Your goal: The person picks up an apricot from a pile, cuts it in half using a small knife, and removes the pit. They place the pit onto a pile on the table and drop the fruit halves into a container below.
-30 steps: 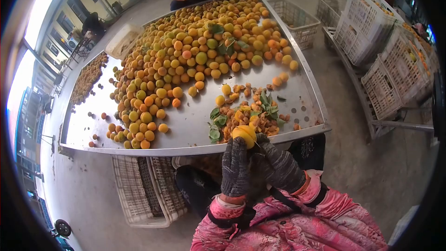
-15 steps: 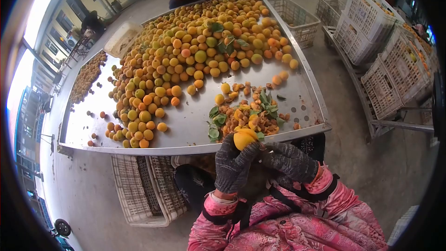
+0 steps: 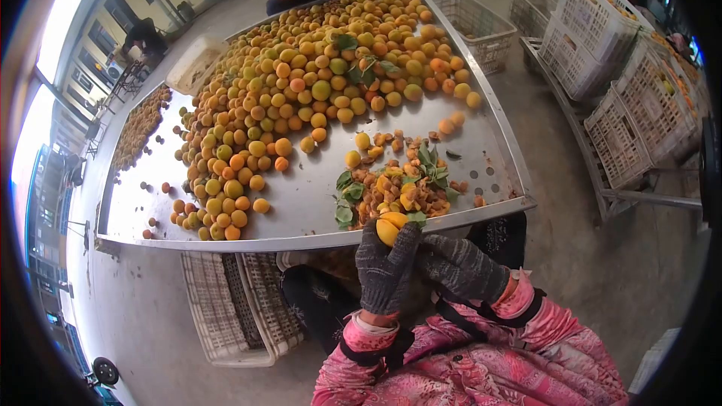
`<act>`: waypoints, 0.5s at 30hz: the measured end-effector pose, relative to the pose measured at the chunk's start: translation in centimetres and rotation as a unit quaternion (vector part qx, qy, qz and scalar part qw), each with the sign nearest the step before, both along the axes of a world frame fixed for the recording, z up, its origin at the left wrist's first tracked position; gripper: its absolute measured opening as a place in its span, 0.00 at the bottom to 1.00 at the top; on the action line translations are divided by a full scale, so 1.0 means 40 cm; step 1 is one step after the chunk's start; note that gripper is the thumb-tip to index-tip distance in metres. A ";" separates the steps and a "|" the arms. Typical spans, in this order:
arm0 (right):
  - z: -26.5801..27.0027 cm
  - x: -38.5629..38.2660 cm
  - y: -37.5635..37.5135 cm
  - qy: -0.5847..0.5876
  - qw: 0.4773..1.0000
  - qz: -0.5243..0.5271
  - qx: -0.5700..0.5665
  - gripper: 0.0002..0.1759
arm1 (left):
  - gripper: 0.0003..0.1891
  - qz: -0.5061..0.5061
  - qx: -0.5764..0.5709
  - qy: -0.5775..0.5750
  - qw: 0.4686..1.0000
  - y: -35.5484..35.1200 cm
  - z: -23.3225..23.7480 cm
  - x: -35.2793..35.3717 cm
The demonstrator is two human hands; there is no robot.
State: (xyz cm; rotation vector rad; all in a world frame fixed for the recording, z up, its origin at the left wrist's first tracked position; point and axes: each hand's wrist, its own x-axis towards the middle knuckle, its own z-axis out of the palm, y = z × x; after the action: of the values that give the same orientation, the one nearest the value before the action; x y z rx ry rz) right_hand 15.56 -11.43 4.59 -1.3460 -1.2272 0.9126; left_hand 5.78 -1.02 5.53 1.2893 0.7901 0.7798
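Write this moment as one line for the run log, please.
left hand: holds yellow fruit | right hand: close beside, hold unclear | metal table: fruit heap; torn pieces, leaves at near edge

1 forward-down head view, edges unclear

Two grey knit-gloved hands (image 3: 385, 269), one split yellow apricot (image 3: 387, 233), one silver metal desk (image 3: 301, 192), round orange-yellow apricots (image 3: 298, 85) beyond counting.

Gloved hands (image 3: 385, 271) mottled dark grey, sleeves (image 3: 342, 376) pink-patterned (banded in black), held fruit (image 3: 387, 233) golden yellow, leaves (image 3: 344, 216) green.
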 end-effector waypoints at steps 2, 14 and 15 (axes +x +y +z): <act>0.001 0.001 -0.006 0.094 0.995 0.023 -0.013 0.21 | 0.13 -0.010 0.033 -0.001 0.999 0.003 0.003 -0.009; -0.045 -0.038 0.007 -0.349 0.919 -0.082 0.165 0.19 | 0.12 -0.019 -0.009 -0.054 0.998 0.018 -0.061 -0.026; -0.013 -0.049 -0.006 -0.367 0.923 -0.080 0.083 0.18 | 0.12 -0.001 -0.020 -0.039 0.999 0.024 -0.067 -0.030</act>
State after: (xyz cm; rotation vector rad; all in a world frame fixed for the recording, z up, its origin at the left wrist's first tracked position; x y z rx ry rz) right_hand 13.58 -11.67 4.07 -1.6820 -1.6711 0.1553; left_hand 4.59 -0.05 2.86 1.2167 0.7373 0.8044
